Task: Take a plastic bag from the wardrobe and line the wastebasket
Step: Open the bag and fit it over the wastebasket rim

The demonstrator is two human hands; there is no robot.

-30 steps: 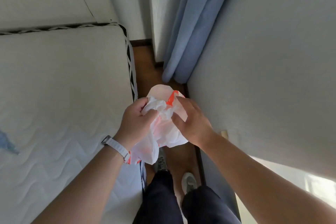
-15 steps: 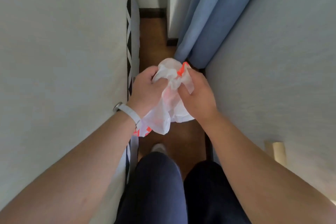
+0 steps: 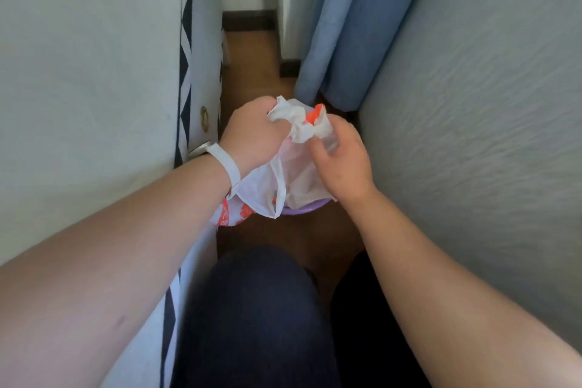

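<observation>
Both hands work a crumpled white plastic bag (image 3: 280, 179) with orange print in the narrow gap between a mattress (image 3: 78, 72) and a grey wall (image 3: 472, 135): the left hand (image 3: 252, 135) has its fingers curled tight around a bunched upper edge, while the right hand (image 3: 341, 161) pinches the opposite edge with thumb and fingers closed on the film. The bag hangs between them directly above a purple wastebasket (image 3: 302, 208) (only a sliver of its rim shows under the plastic) standing on the brown floor (image 3: 252, 72). A white wristband (image 3: 228, 164) circles the left wrist, and a blue curtain (image 3: 352, 25) hangs just beyond the hands.
</observation>
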